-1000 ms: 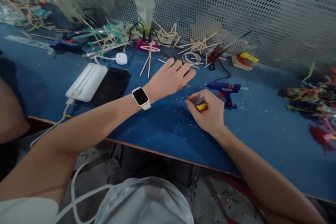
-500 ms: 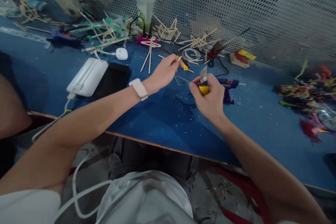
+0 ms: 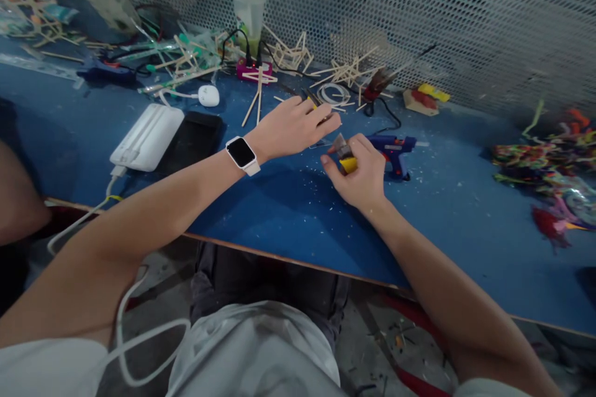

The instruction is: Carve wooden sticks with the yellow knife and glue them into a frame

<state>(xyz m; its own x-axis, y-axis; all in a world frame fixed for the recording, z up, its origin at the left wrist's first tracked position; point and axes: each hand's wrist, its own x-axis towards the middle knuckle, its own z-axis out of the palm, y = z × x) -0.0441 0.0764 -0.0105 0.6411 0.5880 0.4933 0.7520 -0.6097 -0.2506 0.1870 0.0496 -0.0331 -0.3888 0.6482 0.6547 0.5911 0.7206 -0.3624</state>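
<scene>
My left hand, a white watch on its wrist, is palm down just above the blue table. Its fingers are stretched out, and nothing shows in them. Partly covered behind them is a yellow-and-black tool. My right hand is closed around a yellow utility knife, whose blade points up and left towards the left fingertips. Just beyond the right hand lies a blue glue gun. A clear, thin-edged piece on the table is mostly hidden by the left hand.
Joined wooden sticks lie near a pink power adapter. Further back are stick frames, a coil of white wire and a drink cup. A power bank and a black phone lie left; colourful scraps lie right.
My left hand has turned palm down, shifted right and stretched out its fingers; the small stick it pinched no longer shows. My right hand, still holding the knife, has moved slightly left.
</scene>
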